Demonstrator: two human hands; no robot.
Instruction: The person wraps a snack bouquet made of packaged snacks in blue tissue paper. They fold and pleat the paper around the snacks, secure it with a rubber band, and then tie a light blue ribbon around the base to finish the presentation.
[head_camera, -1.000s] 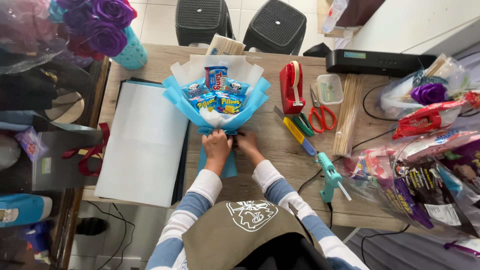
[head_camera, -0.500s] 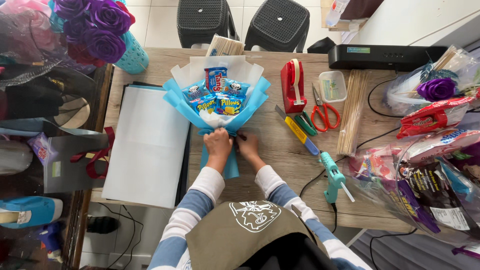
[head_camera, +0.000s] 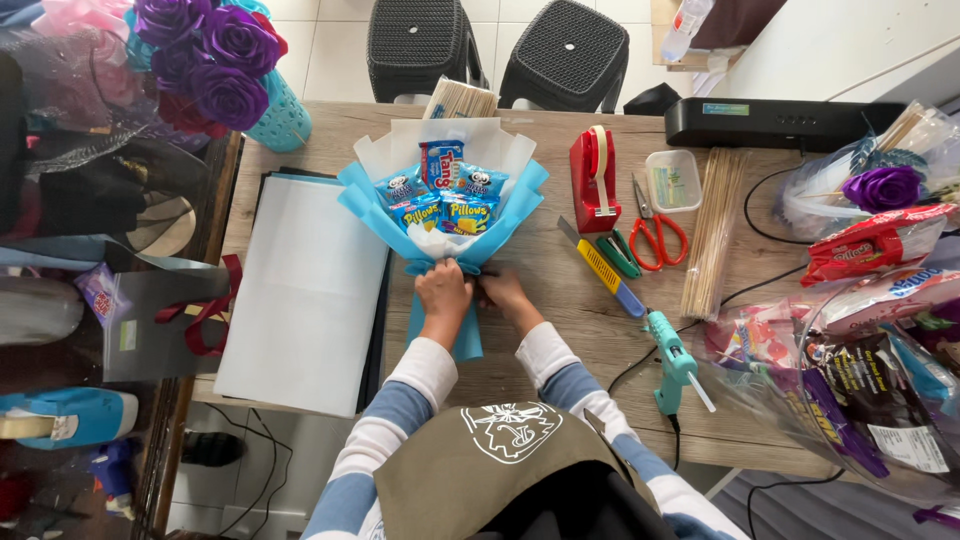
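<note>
A snack bouquet (head_camera: 440, 195) lies on the wooden table (head_camera: 560, 330), several small snack packets fanned out inside white and blue wrapping paper. My left hand (head_camera: 443, 295) is closed around its narrow neck, over the blue paper. My right hand (head_camera: 503, 293) presses against the same neck from the right side, fingers curled on the wrapping. The blue stem end (head_camera: 455, 335) sticks out below my hands toward me.
Stacked paper sheets (head_camera: 305, 290) lie to the left. To the right are a red tape dispenser (head_camera: 594, 180), scissors (head_camera: 655, 230), a utility knife (head_camera: 605, 270), wooden skewers (head_camera: 710, 230), a teal glue gun (head_camera: 672, 362) and bags of snacks (head_camera: 860, 330). Purple paper roses (head_camera: 210, 55) stand at far left.
Both hands stay on the bouquet's neck with only small finger shifts. The view has drifted slightly; the bouquet has not moved.
</note>
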